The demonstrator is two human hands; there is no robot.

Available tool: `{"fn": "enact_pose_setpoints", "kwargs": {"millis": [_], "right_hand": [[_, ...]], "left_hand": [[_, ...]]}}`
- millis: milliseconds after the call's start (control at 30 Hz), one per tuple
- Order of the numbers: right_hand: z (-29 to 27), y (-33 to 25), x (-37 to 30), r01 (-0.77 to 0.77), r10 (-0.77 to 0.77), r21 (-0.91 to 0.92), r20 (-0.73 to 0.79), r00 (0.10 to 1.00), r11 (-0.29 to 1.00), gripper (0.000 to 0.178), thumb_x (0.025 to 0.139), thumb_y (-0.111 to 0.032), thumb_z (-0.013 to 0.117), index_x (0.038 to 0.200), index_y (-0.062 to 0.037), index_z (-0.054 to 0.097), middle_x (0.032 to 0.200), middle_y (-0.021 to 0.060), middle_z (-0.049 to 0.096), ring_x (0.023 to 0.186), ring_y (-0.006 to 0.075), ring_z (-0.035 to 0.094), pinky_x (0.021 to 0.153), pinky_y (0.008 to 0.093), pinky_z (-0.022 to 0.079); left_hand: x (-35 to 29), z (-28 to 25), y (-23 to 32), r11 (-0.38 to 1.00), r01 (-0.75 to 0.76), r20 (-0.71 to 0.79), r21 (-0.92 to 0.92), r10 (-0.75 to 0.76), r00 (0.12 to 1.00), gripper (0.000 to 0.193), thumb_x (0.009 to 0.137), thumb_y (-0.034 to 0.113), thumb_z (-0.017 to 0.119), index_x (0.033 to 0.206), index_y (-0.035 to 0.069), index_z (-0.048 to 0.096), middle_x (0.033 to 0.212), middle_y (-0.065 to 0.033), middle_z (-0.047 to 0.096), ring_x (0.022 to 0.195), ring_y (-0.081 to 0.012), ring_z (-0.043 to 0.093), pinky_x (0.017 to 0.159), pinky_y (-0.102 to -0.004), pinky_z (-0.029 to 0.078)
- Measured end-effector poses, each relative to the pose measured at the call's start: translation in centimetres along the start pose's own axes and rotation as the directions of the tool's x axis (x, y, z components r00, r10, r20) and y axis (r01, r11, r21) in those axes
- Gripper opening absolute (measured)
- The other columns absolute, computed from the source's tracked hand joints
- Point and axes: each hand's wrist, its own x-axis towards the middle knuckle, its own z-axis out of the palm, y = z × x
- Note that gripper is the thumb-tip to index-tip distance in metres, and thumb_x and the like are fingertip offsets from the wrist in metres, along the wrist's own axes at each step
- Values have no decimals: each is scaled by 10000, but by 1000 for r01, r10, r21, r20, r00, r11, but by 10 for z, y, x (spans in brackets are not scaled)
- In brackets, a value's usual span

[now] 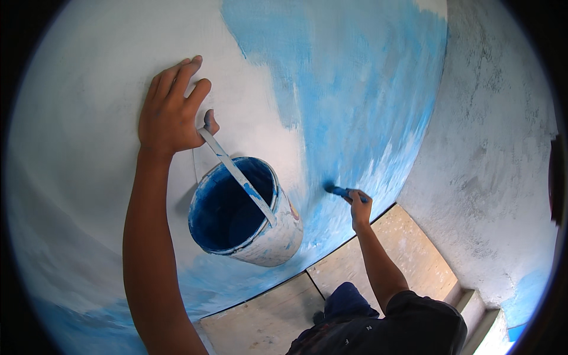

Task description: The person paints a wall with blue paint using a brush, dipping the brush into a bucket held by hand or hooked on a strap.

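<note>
My left hand [170,115] rests against the wall with its fingers partly spread. From its thumb hangs the handle [238,174] of a white paint bucket [275,242], tilted so its blue-coated inside shows. How much paint is at the bottom is too dark to tell. To the right, my right hand [360,207] is closed around a paintbrush [339,190] with a blue-stained handle. The dark bristles touch the blue painted part of the wall [361,100]. Left of that patch, the wall surface [77,148] is whitish, with streaky blue lower down.
A rough grey wall [485,148] meets the painted one at a corner on the right. Below lies a floor of pale tiles [408,242] with white spatters. Ledges like steps [473,313] show at the lower right, beside my dark shirt [408,331].
</note>
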Motion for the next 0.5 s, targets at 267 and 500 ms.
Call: {"fn": "enact_pose_setpoints", "kwargs": {"millis": [267, 500], "right_hand": [[105, -180, -30, 491, -543, 266, 184, 819, 830, 195, 1020, -66, 607, 1097, 69, 725, 1173, 157, 719, 1090, 225, 685, 1012, 384, 570], [57, -5, -72, 505, -466, -86, 279, 840, 859, 142, 992, -27, 616, 1025, 84, 698, 1036, 176, 733, 943, 213, 699, 836, 339, 565]], "left_hand": [[-3, 3, 0, 1000, -7, -6, -25, 7, 1000, 370, 754, 288, 714, 1043, 60, 692, 1454, -147, 593, 1330, -337, 527, 1074, -493, 477], [4, 0, 5, 998, 43, 10, -42, -43, 999, 369, 761, 331, 712, 1064, 122, 705, 1406, -140, 629, 1321, -320, 544, 1097, -490, 470]]}}
